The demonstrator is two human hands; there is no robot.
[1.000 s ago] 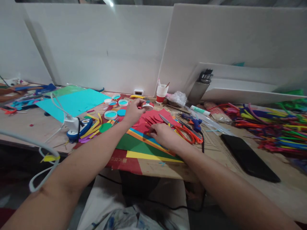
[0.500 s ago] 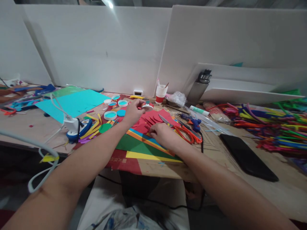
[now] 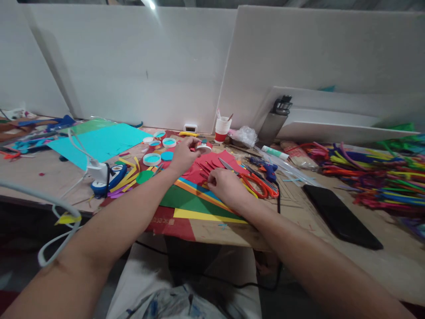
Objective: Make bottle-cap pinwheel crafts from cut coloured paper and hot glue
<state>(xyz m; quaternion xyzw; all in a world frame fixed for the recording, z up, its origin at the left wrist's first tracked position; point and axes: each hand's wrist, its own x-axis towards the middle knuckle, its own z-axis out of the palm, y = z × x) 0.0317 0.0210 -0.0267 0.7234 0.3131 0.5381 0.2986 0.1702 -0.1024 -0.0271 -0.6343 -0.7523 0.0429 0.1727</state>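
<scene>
My left hand [image 3: 184,155] is closed on a short white-and-red round piece [image 3: 204,148], like a cut-off paper cup end, with a small dark patch on top. My right hand [image 3: 226,185] is curled over the red paper pieces [image 3: 217,163], thumb and fingers pinched; what they hold, if anything, is hidden. Orange-handled scissors [image 3: 257,186] lie just right of it. Blue, orange, green and yellow paper sheets [image 3: 195,204] lie beneath my hands. Several shallow white rings with blue inside, one a white ring [image 3: 152,160], stand left of my left hand.
A blue glue gun [image 3: 269,171] and a black phone [image 3: 341,217] lie to the right, near piled pipe cleaners [image 3: 381,173]. Stacked paper cups [image 3: 222,129] stand behind. At left are a large cyan sheet [image 3: 102,141], a power strip [image 3: 109,179] and a looping white cable [image 3: 55,201].
The view has shifted very slightly. Both hands stay in nearly the same place, and the round piece remains in my left hand.
</scene>
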